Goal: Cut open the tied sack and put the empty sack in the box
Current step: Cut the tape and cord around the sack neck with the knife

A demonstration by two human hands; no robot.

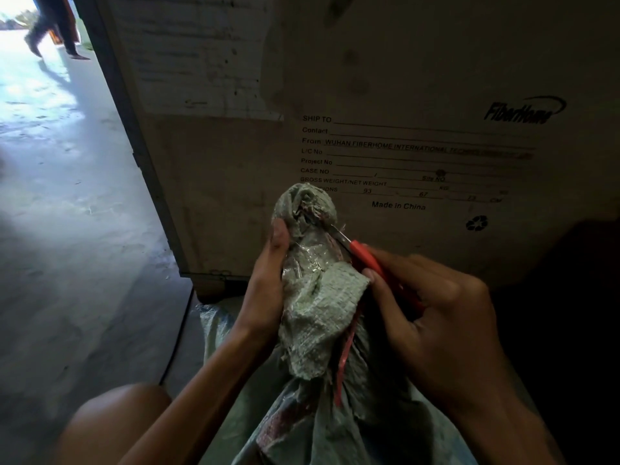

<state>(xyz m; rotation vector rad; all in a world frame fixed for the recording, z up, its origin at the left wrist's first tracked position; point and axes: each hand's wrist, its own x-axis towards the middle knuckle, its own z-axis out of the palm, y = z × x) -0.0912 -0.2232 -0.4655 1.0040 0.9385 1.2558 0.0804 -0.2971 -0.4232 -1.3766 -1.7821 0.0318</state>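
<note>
Showed the tied sack point(315, 317) upright on the floor point(67, 213), just before the lower front edge of the box point(369, 95). Held its gathered neck in the left hand point(268, 286), fingers clamped round the cloth. Clamped the right hand point(446, 317) fingers on a red-handled cutter point(364, 251), blade tip touching the bunched top. Left open floor beyond the box's left corner, where a person point(50, 31) walked.
</note>
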